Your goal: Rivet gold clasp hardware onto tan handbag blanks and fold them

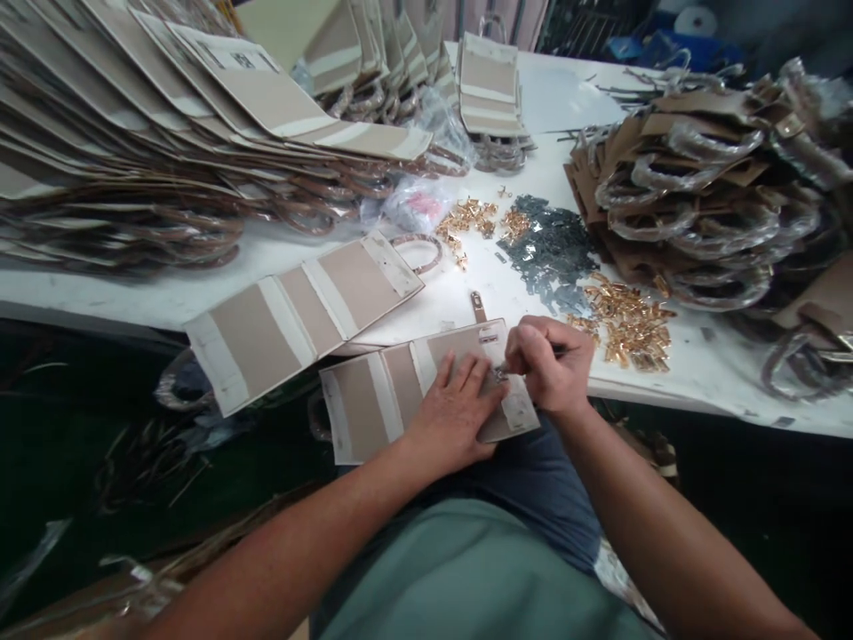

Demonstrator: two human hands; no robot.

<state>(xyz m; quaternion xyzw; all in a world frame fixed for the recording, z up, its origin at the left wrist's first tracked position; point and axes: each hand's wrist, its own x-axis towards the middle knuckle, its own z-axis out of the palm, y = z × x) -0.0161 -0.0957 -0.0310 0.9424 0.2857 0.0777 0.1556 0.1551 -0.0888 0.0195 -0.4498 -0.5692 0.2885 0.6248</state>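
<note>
A beige flat bag panel [403,384] with pale strips lies across my lap and the table's front edge. My left hand [454,407] rests flat on it, fingers spread, pressing near its right end. My right hand [552,360] is closed in a fist over that end. A dark bit shows at the fist, but what it grips is mostly hidden. Just left of the fist, small metal pieces sit on the panel, one a metal plate [490,338]. A short strap with a gold fitting [476,305] sticks out beyond the panel's far edge.
A second beige panel [299,320] with a wrapped handle lies to the left. Grey metal plates [550,253] and gold fittings [630,324] are heaped on the white table [706,382]. Stacked panels [267,98] fill the back left; wrapped-handle bag pieces [706,187] pile up right.
</note>
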